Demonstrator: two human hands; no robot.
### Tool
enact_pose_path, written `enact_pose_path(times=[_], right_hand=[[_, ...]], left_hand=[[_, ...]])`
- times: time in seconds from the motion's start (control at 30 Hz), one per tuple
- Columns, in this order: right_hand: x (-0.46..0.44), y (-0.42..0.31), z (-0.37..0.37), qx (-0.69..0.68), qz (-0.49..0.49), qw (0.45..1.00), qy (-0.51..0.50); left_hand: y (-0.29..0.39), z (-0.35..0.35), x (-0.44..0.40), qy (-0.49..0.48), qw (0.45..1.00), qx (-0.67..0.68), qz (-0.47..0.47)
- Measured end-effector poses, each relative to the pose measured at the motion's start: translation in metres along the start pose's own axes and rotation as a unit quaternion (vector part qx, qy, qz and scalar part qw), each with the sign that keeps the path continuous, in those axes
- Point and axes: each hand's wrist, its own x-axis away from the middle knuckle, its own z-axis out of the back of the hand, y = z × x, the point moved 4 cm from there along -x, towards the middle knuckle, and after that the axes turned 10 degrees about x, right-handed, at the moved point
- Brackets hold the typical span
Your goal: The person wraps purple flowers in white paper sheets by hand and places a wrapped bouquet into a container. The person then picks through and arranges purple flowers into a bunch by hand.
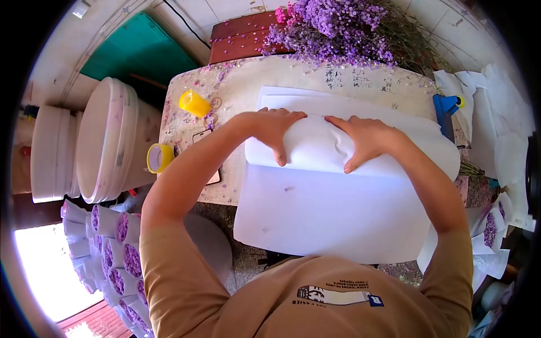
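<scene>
Large white paper sheets (332, 214) lie on the table and hang over its front edge, with their far part folded or rolled over into a thick curve. On the left of that fold rests my left hand (277, 130), thumb toward me and fingers spread. My right hand (362, 138) presses on the fold a little to the right, its thumb and fingers also apart. A small crease shows in the paper between the two hands. Neither hand is wrapped round anything.
Purple flowers (338, 28) lie at the table's back. Left on the table (225, 84) are a yellow roll (195, 103), another yellow roll (160, 158) and a partly hidden phone. A blue tool (446, 112) sits right. White buckets (107, 141) and wrapped bouquets (121, 253) stand left.
</scene>
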Motion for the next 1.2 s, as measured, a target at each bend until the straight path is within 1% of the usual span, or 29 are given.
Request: enact_pose_path(times=[0.03, 0.07, 0.1, 0.17, 0.2, 0.23, 0.3, 0.33, 0.37, 0.43, 0.47, 0.5, 0.57, 0.6, 0.63, 0.7, 0.73, 0.77, 0.83, 0.87, 0.9, 0.93, 0.97, 1.0, 1.03, 1.07, 1.1, 1.17, 1.2], right_hand=[[0.002, -0.003, -0.005, -0.005, -0.002, 1.0, -0.002], [0.007, -0.009, -0.009, 0.014, 0.007, 0.999, 0.032], [0.012, -0.014, -0.028, 0.011, 0.009, 1.0, 0.028], [0.028, -0.028, -0.06, 0.101, 0.032, 0.966, 0.234], [0.041, -0.039, -0.069, 0.115, 0.055, 0.942, 0.311], [0.045, -0.044, -0.077, 0.111, 0.058, 0.944, 0.306], [0.051, -0.054, -0.085, 0.147, 0.059, 0.923, 0.351], [0.049, -0.051, -0.082, 0.127, 0.061, 0.931, 0.336], [0.046, -0.046, -0.076, 0.125, 0.056, 0.932, 0.335], [0.027, -0.029, -0.059, 0.039, 0.038, 0.975, 0.215], [0.019, -0.021, -0.038, -0.001, 0.041, 0.992, 0.119], [0.004, -0.004, -0.03, 0.002, 0.035, 0.992, 0.122], [-0.028, 0.023, -0.028, -0.153, 0.161, 0.973, 0.059], [-0.04, 0.031, -0.025, -0.277, 0.154, 0.947, -0.043], [-0.044, 0.033, -0.016, -0.277, 0.15, 0.948, -0.039], [-0.048, 0.039, -0.015, -0.326, 0.069, 0.931, -0.151], [-0.053, 0.044, -0.019, -0.346, 0.091, 0.923, -0.143], [-0.052, 0.046, -0.016, -0.349, 0.089, 0.922, -0.141], [-0.05, 0.044, -0.014, -0.296, 0.078, 0.941, -0.143], [-0.048, 0.046, -0.017, -0.297, 0.078, 0.941, -0.142], [-0.043, 0.049, -0.009, -0.226, 0.091, 0.97, 0.001], [-0.036, 0.047, -0.002, -0.147, 0.103, 0.974, 0.14], [-0.028, 0.041, -0.006, -0.144, 0.103, 0.974, 0.14], [-0.014, 0.029, -0.005, -0.079, 0.064, 0.986, 0.132], [-0.004, 0.022, -0.004, -0.017, 0.021, 0.992, 0.123], [-0.002, 0.019, -0.003, -0.05, 0.001, 0.993, 0.106], [-0.007, 0.026, -0.005, -0.053, -0.007, 0.992, 0.11], [-0.035, 0.052, -0.012, -0.149, 0.042, 0.984, 0.083], [-0.046, 0.059, -0.013, -0.204, 0.07, 0.976, 0.028]], left_hand=[[0.0, -0.004, 0.002, -0.001, 1.0, 0.003, 0.013], [0.001, -0.015, 0.009, 0.062, 0.997, -0.032, -0.013], [0.007, -0.028, 0.02, 0.122, 0.991, -0.049, -0.032], [0.021, -0.066, 0.049, 0.311, 0.94, -0.11, -0.093], [0.033, -0.077, 0.063, 0.337, 0.925, -0.151, -0.093], [0.035, -0.088, 0.068, 0.333, 0.927, -0.146, -0.091], [0.039, -0.1, 0.075, 0.346, 0.918, -0.175, -0.085], [0.038, -0.096, 0.073, 0.347, 0.919, -0.162, -0.093], [0.036, -0.087, 0.069, 0.344, 0.92, -0.162, -0.097], [0.022, -0.064, 0.048, 0.182, 0.982, -0.032, -0.025], [0.019, -0.047, 0.038, 0.124, 0.992, -0.027, -0.007], [0.005, -0.035, 0.026, 0.085, 0.995, 0.028, -0.038], [-0.016, -0.013, 0.0, -0.025, 0.989, 0.145, -0.034], [-0.018, -0.005, -0.009, -0.095, 0.968, 0.23, -0.019], [-0.019, -0.001, -0.014, -0.095, 0.969, 0.225, -0.023], [-0.025, 0.005, -0.025, -0.062, 0.993, 0.096, 0.012], [0.002, 0.011, -0.002, 0.026, 1.0, 0.005, 0.011], [0.017, -0.004, 0.011, 0.11, 0.992, -0.045, -0.031], [0.039, -0.039, 0.022, 0.288, 0.937, -0.197, -0.038], [0.035, -0.04, 0.021, 0.284, 0.941, -0.177, -0.047], [0.033, -0.036, 0.018, 0.283, 0.941, -0.18, -0.049], [0.029, -0.032, 0.013, 0.25, 0.956, -0.15, -0.033], [0.025, -0.026, 0.008, 0.221, 0.968, -0.118, -0.017], [0.025, -0.013, 0.004, 0.226, 0.967, -0.119, -0.017], [0.024, -0.003, -0.002, 0.159, 0.983, -0.086, 0.0], [0.022, 0.004, -0.01, 0.088, 0.994, -0.057, 0.014], [0.019, 0.014, -0.019, 0.088, 0.994, -0.063, 0.007], [0.009, 0.026, -0.039, 0.006, 1.0, -0.003, 0.015], [0.009, 0.034, -0.048, -0.037, 0.999, 0.019, 0.023]])
